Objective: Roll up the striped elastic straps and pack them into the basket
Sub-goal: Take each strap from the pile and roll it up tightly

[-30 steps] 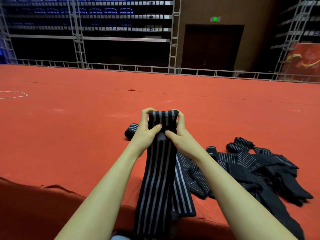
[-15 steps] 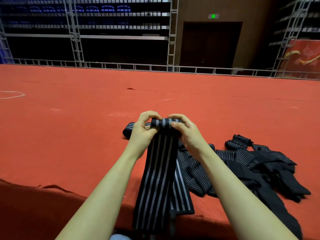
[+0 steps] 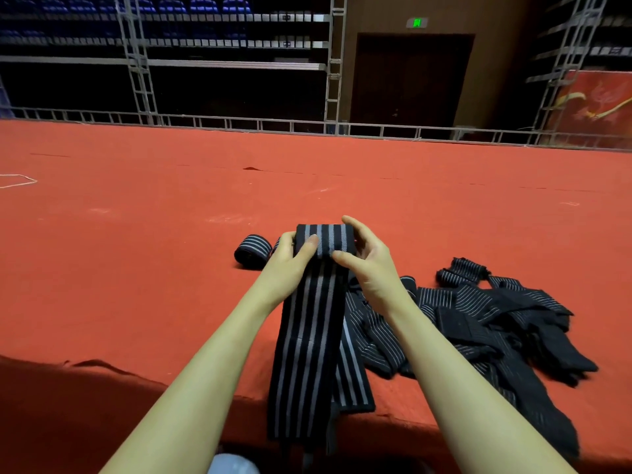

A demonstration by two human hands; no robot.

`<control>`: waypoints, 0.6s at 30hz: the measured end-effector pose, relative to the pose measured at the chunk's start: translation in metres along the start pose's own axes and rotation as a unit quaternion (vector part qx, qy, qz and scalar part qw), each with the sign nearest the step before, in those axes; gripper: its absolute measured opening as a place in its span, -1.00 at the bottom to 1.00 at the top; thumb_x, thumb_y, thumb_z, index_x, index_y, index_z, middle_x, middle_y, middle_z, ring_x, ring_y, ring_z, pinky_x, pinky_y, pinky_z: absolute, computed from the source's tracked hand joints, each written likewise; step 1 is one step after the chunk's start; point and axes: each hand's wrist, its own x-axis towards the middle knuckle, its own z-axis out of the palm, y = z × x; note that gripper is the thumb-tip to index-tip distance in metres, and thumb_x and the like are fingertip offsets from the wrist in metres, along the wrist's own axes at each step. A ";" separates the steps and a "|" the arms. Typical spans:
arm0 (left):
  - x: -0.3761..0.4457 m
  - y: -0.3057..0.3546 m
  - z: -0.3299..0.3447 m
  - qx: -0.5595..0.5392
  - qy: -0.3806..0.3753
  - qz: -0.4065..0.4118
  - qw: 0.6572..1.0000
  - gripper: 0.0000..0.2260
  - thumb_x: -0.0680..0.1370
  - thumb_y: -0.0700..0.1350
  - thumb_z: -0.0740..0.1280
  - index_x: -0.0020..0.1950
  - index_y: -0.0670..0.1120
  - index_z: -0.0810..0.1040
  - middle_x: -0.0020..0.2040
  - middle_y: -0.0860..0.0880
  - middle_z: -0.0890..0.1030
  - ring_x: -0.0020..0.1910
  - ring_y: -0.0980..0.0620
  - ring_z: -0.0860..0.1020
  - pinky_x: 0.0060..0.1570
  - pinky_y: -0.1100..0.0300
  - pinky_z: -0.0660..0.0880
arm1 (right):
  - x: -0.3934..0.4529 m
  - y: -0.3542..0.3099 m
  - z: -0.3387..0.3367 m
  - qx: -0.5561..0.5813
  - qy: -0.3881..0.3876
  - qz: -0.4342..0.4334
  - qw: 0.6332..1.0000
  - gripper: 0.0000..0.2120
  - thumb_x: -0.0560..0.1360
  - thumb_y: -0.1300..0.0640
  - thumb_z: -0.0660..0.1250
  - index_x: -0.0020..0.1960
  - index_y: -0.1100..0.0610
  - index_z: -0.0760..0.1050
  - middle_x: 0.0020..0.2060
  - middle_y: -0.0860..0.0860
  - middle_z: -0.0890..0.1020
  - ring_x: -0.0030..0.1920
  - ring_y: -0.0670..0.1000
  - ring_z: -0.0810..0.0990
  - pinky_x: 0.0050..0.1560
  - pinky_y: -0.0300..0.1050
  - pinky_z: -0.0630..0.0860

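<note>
Covering the raised stage is a red-orange carpet [image 3: 136, 268]. A loose heap of black pinstriped elastic straps [image 3: 478, 323] lies at right. One long black grey-striped strap [image 3: 307, 336] hangs over the stage edge, its rolled top gripped by the left hand [image 3: 287, 265] and the right hand [image 3: 369, 265], fingers curled around either end. A finished rolled strap [image 3: 253, 251] rests just beyond the left hand.

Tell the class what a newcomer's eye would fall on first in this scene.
First, the two hands, left hand and right hand, gripping the rolled end of a striped strap at centre on the red carpet. Right of them sprawls a pile of loose straps; left lies one finished roll.
</note>
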 end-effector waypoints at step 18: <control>0.001 0.047 -0.002 -0.091 0.039 0.091 0.991 -0.87 0.61 -0.04 0.24 0.15 0.06 0.39 0.12 -0.13 0.55 0.07 -0.05 0.57 0.09 0.01 0.53 | 0.001 -0.034 0.005 -0.005 -0.054 0.049 0.997 -0.61 0.63 -0.03 0.17 0.43 -0.05 0.25 0.04 -0.05 0.65 -0.30 -0.14 0.63 -0.37 -0.17 0.54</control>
